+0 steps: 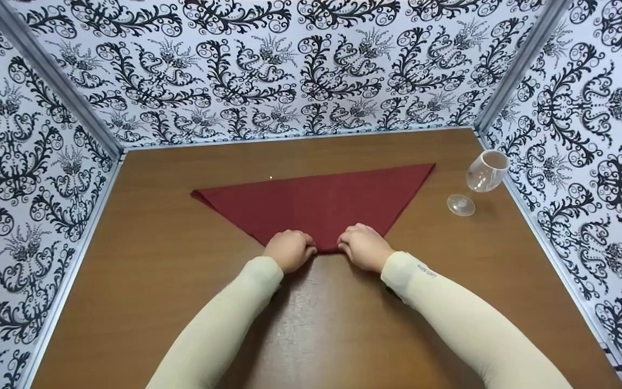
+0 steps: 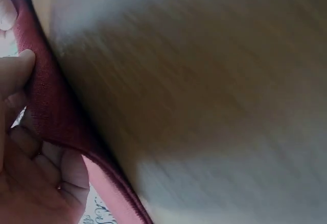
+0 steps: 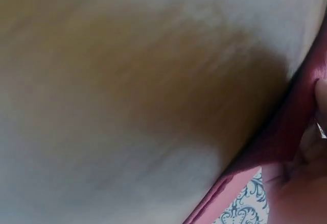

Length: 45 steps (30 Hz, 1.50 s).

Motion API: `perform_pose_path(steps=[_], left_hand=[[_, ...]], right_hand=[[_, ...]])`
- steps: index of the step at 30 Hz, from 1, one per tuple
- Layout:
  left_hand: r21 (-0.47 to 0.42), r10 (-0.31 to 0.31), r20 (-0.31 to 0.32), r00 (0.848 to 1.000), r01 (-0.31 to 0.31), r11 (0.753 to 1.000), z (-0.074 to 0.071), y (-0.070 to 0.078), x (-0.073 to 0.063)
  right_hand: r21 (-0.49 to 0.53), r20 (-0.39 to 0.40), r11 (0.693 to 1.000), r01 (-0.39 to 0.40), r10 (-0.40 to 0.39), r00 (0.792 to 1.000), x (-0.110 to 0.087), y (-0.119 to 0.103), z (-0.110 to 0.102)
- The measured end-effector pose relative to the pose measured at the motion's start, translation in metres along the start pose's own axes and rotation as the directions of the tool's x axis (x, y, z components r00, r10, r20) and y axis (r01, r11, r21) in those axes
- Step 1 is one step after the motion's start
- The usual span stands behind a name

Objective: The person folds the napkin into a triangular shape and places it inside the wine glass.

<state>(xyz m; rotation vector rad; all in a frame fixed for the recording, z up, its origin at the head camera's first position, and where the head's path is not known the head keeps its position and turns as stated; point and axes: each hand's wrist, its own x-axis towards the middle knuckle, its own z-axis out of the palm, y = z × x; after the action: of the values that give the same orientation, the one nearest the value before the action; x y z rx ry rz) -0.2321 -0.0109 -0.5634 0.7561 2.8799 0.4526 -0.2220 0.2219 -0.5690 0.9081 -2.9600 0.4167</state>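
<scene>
A dark red cloth napkin point(image 1: 311, 202) lies on the wooden table, folded to a wide shape with pointed left and right ends and a short near edge. At that near edge my left hand point(image 1: 291, 250) pinches the cloth on the left side, and my right hand point(image 1: 364, 247) pinches it on the right. In the left wrist view, the left thumb point(image 2: 20, 71) presses on the folded napkin edge point(image 2: 48, 91) while the other fingers curl beneath it. The right wrist view shows the right hand point(image 3: 301, 188) mostly cut off, with the napkin edge point(image 3: 276, 137) between thumb and fingers.
A clear stemmed glass point(image 1: 486, 172) stands at the table's right side, beyond the napkin's right point. Patterned black-and-white panels point(image 1: 268, 70) enclose the wooden table point(image 1: 165, 302) at the back, left and right.
</scene>
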Motion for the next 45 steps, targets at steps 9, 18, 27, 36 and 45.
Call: perform_pose_path(steps=[9, 18, 27, 36, 45], left_hand=[[-0.156, -0.178, 0.037, 0.983, 0.181, 0.971, -0.008, 0.004, 0.003], [-0.124, -0.180, -0.013, 0.984, 0.177, 0.976, -0.007, 0.007, 0.007], [0.113, 0.079, -0.079, 0.994, -0.070, 0.991, -0.001, 0.006, 0.003], [0.030, 0.036, 0.032, 0.999, -0.037, 0.999, -0.003, 0.002, 0.002], [0.011, 0.004, 0.025, 1.000, -0.004, 1.000, -0.003, 0.002, 0.004]], right_hand=[[0.119, 0.100, 0.977, -0.176, 0.164, 0.981, 0.011, -0.001, -0.007], [0.109, 0.037, 0.977, -0.182, 0.179, 0.983, 0.014, -0.001, -0.005], [-0.071, -0.051, 0.995, 0.068, -0.072, 0.996, 0.001, 0.002, -0.002], [-0.006, 0.015, 0.997, 0.071, -0.071, 0.997, -0.003, 0.008, -0.002], [-0.014, -0.007, 0.998, 0.069, -0.069, 0.998, 0.000, 0.008, 0.001]])
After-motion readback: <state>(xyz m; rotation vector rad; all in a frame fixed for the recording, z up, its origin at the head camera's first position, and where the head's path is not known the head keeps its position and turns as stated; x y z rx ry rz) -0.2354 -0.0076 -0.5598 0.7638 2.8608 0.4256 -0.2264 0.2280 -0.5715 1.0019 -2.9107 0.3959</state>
